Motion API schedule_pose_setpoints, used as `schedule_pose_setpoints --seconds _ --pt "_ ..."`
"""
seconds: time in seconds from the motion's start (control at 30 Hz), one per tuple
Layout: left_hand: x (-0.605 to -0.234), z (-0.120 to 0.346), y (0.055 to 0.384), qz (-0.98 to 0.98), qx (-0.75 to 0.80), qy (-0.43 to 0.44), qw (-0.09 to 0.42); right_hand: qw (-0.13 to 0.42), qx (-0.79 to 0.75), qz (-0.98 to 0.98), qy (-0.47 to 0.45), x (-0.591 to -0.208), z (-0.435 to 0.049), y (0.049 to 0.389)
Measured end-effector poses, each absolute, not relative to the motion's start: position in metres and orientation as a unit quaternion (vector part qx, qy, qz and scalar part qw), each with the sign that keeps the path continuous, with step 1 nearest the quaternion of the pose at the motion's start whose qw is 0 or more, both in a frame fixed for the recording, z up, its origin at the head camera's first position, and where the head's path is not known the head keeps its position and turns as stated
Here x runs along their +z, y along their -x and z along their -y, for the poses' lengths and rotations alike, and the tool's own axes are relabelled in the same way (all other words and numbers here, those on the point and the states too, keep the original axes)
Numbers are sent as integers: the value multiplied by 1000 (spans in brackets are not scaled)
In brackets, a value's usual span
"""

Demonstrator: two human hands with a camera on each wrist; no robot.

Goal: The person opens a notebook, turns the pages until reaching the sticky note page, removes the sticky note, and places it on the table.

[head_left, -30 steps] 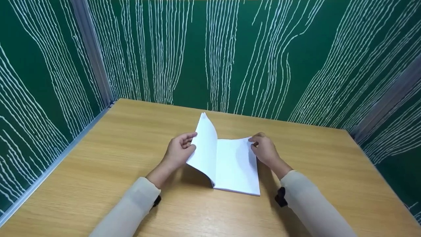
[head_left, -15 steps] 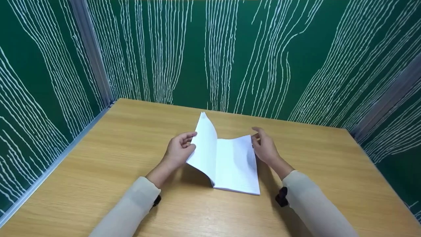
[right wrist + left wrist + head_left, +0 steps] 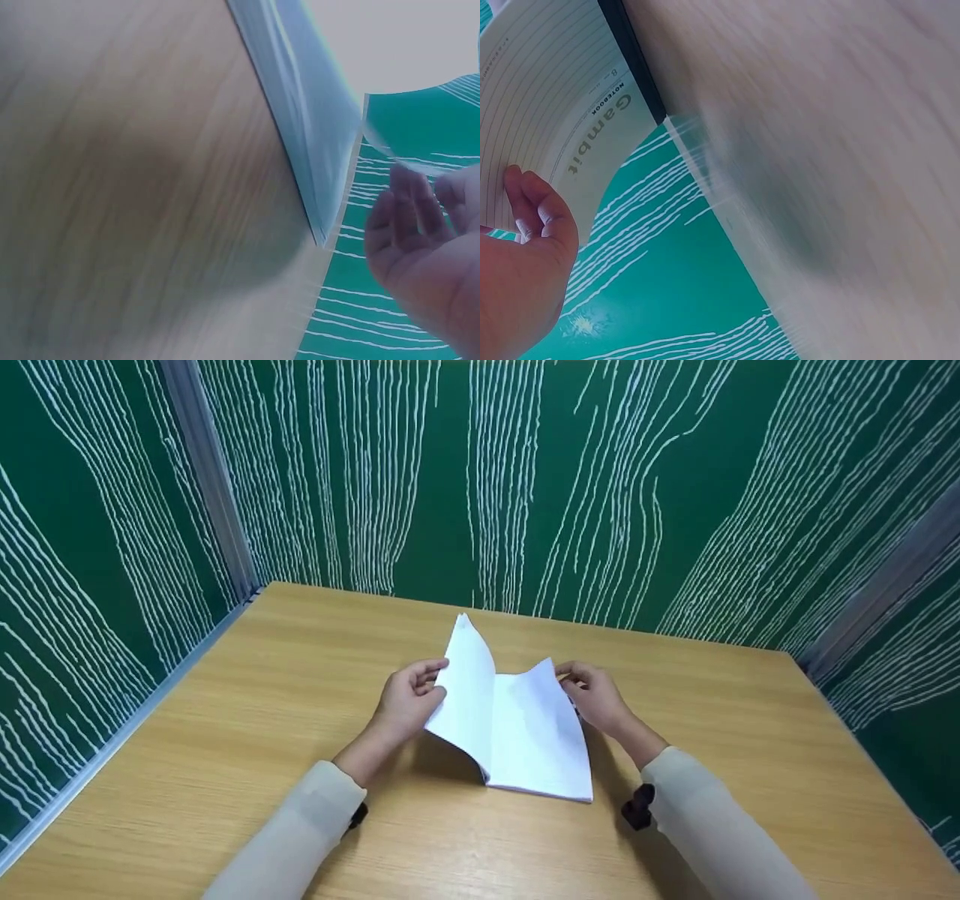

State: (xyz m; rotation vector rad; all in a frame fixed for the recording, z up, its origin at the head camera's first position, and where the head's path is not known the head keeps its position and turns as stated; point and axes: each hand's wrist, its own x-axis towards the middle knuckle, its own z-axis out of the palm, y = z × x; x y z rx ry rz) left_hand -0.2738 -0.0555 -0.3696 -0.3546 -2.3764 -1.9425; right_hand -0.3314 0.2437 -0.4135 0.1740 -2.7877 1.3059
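Observation:
An open notebook (image 3: 534, 742) with blank-looking white pages lies in the middle of the table. My left hand (image 3: 405, 701) grips its raised left side, thumb on the inner page and fingers behind the cover. In the left wrist view that lined cover (image 3: 562, 97) reads "Gambit" and "NOTEBOOK" beside a dark spine strip (image 3: 634, 60). At the far right corner, my right hand (image 3: 596, 697) pinches a page, whose corner curls upward and inward. From the right wrist, the page edge meets the thumb and fingertips (image 3: 409, 176), above the pages beneath.
The wooden table (image 3: 262, 720) extends around the notebook on all sides. Green panels (image 3: 442, 495) with white wavy lines stand behind it and at both sides. Dark wrist cameras (image 3: 639, 808) show under the light sleeves (image 3: 720, 825).
My right hand loosened at the corner, then took the page and drew it left, so its corner now bends up higher. My left hand stays in place holding the raised side.

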Motion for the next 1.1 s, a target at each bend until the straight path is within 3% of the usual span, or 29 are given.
schedule_pose_setpoints --seconds 0.47,0.9,1.1 --pt "-399 56 296 764 -631 122 62 -41 389 909 -143 -407 -222 321" --pt "-374 55 278 754 -644 123 35 -24 307 925 -223 -403 -198 305" --pt "-395 57 295 748 -651 123 39 -41 284 930 -229 -401 -189 299"
